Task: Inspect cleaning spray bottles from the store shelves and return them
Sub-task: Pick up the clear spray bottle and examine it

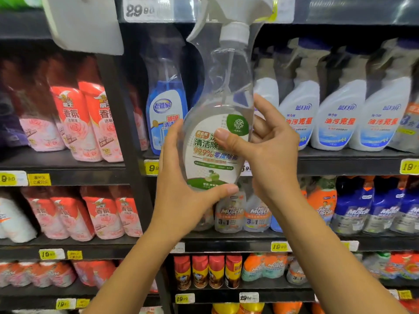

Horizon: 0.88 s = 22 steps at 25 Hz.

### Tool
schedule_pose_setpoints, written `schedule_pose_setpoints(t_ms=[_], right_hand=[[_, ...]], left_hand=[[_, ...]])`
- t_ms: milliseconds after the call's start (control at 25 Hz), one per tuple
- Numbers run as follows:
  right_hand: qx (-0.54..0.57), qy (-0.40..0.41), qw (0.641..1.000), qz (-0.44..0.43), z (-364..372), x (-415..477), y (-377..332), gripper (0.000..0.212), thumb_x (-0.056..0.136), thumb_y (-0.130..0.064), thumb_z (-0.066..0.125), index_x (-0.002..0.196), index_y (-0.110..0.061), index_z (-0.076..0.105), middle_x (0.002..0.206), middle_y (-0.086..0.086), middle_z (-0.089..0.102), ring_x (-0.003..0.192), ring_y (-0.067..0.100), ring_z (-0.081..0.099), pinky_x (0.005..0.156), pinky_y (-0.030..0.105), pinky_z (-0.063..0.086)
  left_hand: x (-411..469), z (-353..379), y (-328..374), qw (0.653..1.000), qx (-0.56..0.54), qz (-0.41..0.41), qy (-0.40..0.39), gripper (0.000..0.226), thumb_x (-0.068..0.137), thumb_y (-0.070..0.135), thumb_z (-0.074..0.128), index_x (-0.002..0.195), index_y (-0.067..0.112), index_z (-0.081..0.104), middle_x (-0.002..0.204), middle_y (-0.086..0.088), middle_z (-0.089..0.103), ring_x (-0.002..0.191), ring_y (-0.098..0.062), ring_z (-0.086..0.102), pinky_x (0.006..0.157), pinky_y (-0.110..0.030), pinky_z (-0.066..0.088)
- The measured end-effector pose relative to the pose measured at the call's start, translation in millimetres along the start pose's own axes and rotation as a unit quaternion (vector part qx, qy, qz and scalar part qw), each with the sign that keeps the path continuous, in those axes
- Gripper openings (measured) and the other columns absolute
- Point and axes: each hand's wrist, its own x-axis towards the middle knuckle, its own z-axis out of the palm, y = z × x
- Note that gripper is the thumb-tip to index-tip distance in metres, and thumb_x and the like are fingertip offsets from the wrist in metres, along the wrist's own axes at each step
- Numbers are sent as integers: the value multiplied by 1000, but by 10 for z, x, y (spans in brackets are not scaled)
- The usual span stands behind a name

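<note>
Spray bottle | upright | fingers of left hand, right hand clamped round it, apparently

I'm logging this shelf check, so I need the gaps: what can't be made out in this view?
Head view:
- clear spray bottle: the trigger top is cut off by the upper edge.
- label: the middle text is covered by the thumb of the right hand; the small print is blurred.
- price tag behind it: mostly hidden by the bottle and the right hand.
- blue bottle: the right side of its label is hidden by the left hand and the held bottle.
</note>
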Motion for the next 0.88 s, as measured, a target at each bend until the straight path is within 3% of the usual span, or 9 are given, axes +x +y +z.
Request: schedule_pose_setpoints(t_ms=[160, 280, 440, 680, 760, 880], right_hand=[[-10, -52, 997, -62, 218, 427, -230, 65, 64, -5, 83, 121, -11, 53, 106, 12, 72, 94, 22, 72, 82, 40, 59], [-18, -73, 992, -102, 408, 811, -413, 60, 63, -6, 85, 113, -19, 52, 104, 11, 72, 92, 20, 72, 82, 38, 59], [-43, -82, 985, -147, 653, 1289, -621, 65, 66, -6, 86, 119, -16, 51, 106, 10, 71, 93, 20, 72, 84, 40, 59], [-92, -100, 963, -230, 1010, 1887, -869, 53, 68, -14, 87, 106, -35, 56, 104, -6, 64, 100, 23, 67, 84, 47, 56], [-108, -106, 952, -265, 1091, 2027, -912, 48, 71, -13, 84, 106, -31, 57, 101, -10, 63, 98, 21, 66, 81, 45, 57], [-123, -89, 939, -310, 1198, 2184, -911, 47, 75, -12, 80, 116, -17, 58, 106, -2, 64, 100, 18, 63, 81, 44, 56]], left_hand=[[466, -126, 157, 996, -19, 76, 48, 118, 47, 26, 92, 145, 31, 25, 144, 9, 42, 128, -12, 49, 100, -41, 49], [871, -252, 315, 989, -21, 126, 74, 115, 49, 23, 91, 144, 29, 27, 142, 9, 44, 127, -10, 50, 99, -38, 49], [1387, -410, 511, 982, -22, 164, 94, 113, 51, 22, 89, 145, 28, 27, 145, 4, 43, 128, -10, 49, 100, -39, 49], [2010, -537, 706, 965, 11, 205, 163, 111, 58, 16, 90, 146, 30, 23, 141, 4, 44, 122, -4, 52, 98, -29, 50], [2176, -529, 750, 959, 39, 204, 190, 113, 62, 17, 88, 149, 28, 17, 145, 3, 39, 129, -8, 44, 105, -32, 44], [2375, -507, 783, 953, 63, 197, 223, 118, 64, 23, 87, 153, 25, 8, 153, 1, 30, 139, -12, 32, 113, -33, 32]])
